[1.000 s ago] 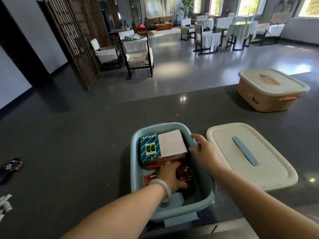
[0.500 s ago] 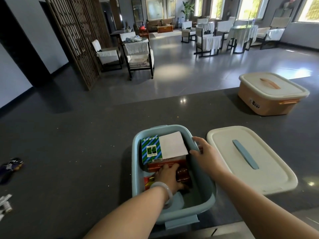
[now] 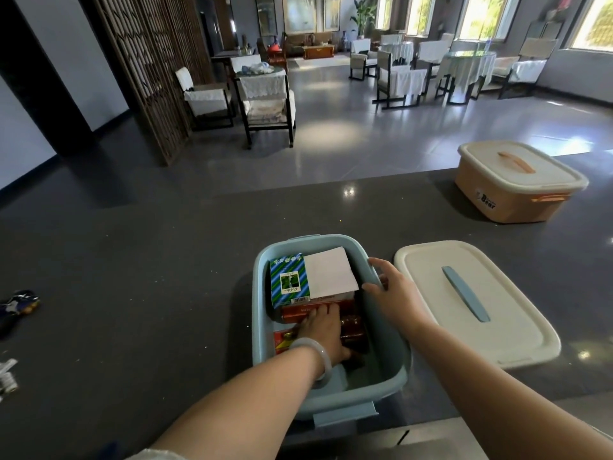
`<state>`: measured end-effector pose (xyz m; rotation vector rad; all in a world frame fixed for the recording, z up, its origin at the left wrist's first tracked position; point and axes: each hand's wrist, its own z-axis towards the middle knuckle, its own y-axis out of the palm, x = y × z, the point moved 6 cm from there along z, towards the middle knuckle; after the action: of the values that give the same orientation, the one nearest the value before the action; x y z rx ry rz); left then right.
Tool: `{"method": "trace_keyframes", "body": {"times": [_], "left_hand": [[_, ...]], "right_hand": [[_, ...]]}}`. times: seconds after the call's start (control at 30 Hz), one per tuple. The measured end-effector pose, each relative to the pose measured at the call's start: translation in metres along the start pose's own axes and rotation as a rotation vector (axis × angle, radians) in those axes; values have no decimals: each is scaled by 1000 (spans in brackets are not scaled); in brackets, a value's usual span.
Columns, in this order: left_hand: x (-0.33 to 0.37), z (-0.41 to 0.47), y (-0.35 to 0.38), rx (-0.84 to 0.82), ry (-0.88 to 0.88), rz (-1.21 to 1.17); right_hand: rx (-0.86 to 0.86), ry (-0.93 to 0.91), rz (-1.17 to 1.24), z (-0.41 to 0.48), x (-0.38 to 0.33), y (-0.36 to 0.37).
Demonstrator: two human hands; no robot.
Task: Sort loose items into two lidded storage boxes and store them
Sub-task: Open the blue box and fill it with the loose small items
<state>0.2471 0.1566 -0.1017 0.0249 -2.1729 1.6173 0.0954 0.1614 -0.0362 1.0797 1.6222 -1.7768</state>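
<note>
An open light-blue storage box [image 3: 391,373] sits on the dark counter in front of me. Inside lie a green-and-blue striped carton [image 3: 288,280], a white card [image 3: 330,271] and red packets [image 3: 298,309]. My left hand [image 3: 323,330], with a pale bangle on the wrist, is inside the box, pressing down on the red packets. My right hand [image 3: 393,293] rests on the box's right rim with fingers spread. The box's white lid [image 3: 517,330], with a blue handle, lies flat to the right. A peach box [image 3: 510,190] with its lid on stands at the far right.
Small loose items lie at the counter's left edge: a dark blue-and-orange object [image 3: 18,303] and white pieces [image 3: 7,378]. Beyond the counter is a tiled floor with chairs [image 3: 262,104] and tables. The counter's near edge runs just below the blue box.
My right hand has lifted slightly off the white card onto the box's right rim, fingers more spread. My left hand stays on the red packets.
</note>
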Motion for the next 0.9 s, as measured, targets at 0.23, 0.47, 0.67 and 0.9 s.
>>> {"method": "trace_keyframes", "body": {"times": [0.23,0.47,0.67,0.9], "left_hand": [[-5,-1,-2,-6,13,-35],[-2,0,-1,15,12,-38],[-1,-1,-1,21,20,-44],[0,-2,-3,1,31,-4]], "right_hand": [[1,7,17,1,1,2],[16,1,33,1,2,1],[14,4,25,2,3,2],[0,3,17,2,2,2]]}}
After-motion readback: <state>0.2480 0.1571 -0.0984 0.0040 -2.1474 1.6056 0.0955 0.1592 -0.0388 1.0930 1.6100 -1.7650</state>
